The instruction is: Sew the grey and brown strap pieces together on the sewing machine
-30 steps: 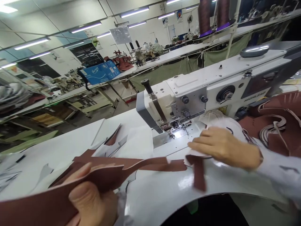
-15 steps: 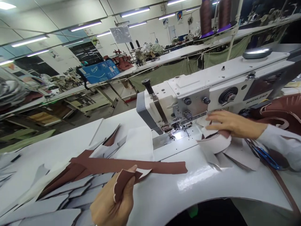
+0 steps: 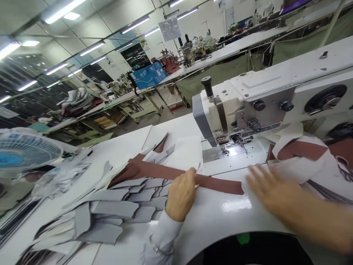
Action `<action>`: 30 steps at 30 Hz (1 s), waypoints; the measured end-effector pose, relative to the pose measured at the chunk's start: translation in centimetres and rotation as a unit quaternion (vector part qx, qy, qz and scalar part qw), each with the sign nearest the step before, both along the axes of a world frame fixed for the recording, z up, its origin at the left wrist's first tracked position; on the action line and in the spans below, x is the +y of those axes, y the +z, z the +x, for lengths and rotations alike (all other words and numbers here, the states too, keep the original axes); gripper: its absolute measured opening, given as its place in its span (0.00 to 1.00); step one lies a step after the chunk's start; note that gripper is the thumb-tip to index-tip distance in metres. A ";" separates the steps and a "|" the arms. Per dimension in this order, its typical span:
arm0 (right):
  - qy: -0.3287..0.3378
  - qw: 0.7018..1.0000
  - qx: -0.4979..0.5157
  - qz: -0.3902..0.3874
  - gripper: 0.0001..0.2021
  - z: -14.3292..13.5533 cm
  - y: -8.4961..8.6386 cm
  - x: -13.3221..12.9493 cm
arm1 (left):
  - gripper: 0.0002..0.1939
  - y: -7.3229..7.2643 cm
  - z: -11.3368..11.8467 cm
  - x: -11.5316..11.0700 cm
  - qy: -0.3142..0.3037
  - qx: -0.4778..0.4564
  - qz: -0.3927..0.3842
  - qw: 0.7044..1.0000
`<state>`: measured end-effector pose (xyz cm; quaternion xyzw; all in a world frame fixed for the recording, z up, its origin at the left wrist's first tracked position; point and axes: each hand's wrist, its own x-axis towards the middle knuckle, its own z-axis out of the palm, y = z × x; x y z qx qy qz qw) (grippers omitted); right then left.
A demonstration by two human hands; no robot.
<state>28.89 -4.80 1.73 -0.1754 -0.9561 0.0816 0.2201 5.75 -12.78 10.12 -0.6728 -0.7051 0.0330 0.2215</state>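
**Now that the right hand [image 3: 286,198] has come off the pile [image 3: 317,167], only the left hand [image 3: 180,193] holds a piece [image 3: 198,168]**

The right hand, blurred, is open and empty over the table [image 3: 215,213], between the strip [image 3: 220,184] and the pile; half a second ago it was on the pile. Maroon and pale pieces now show uncovered there, to the right of the needle area [image 3: 225,150].

The left hand has moved forward to the strip, fingers pinched on the small piece, of which only pale edges show. Whether it touches the strip is unclear. The strip lies flat in front of the machine [image 3: 234,99], grey pieces [image 3: 114,209] layered beside it. So, as I judge it, putting down on the right is done, while the left's piece remains unplaced.
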 end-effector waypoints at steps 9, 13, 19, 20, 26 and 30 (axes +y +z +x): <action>0.008 0.996 -0.070 0.059 0.33 -7.6 -1.5 -2.7 | 0.07 -3.4 2.2 2.9 -0.084 -0.071 -0.090 0.990; 0.016 0.994 -0.104 0.012 0.30 -9.9 -0.9 -1.4 | 0.07 -4.3 1.8 4.9 -0.114 -0.128 -0.147 0.974; 0.033 0.993 -0.100 -0.047 0.24 -10.8 -1.1 -0.4 | 0.10 -3.9 1.3 6.7 -0.169 -0.173 -0.195 0.950; 0.032 0.993 -0.102 -0.044 0.24 -10.8 -1.2 -0.3 | 0.10 -3.9 1.3 6.9 -0.171 -0.172 -0.202 0.949; 0.034 0.993 -0.109 0.003 0.29 -10.6 -1.4 0.3 | 0.11 -3.5 1.1 7.7 -0.171 -0.135 -0.228 0.949; 0.029 0.992 -0.120 0.013 0.31 -10.8 -1.4 0.2 | 0.11 -3.4 0.9 8.0 -0.178 -0.124 -0.248 0.944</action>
